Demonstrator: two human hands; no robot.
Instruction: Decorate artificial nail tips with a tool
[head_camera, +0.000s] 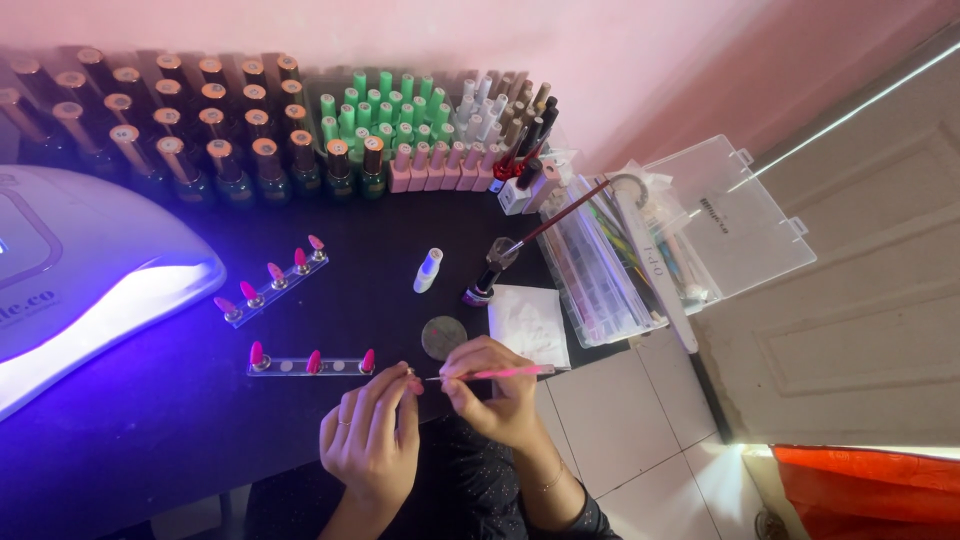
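My left hand (372, 435) pinches a small pink nail tip (412, 380) between its fingertips, just right of a clear strip holder (312, 364) with three pink nail tips. My right hand (497, 390) grips a thin pink-handled brush (500, 373), whose tip points left and meets the nail tip. Both hands hover over the front edge of the black table (150, 420).
A second strip holder (272, 280) with several pink tips lies behind. A glowing white nail lamp (70, 270) fills the left. Rows of polish bottles (250, 130) line the wall. A round disc (443, 337), white bottle (428, 270), tissue (530, 322) and open clear case (640, 250) stand right.
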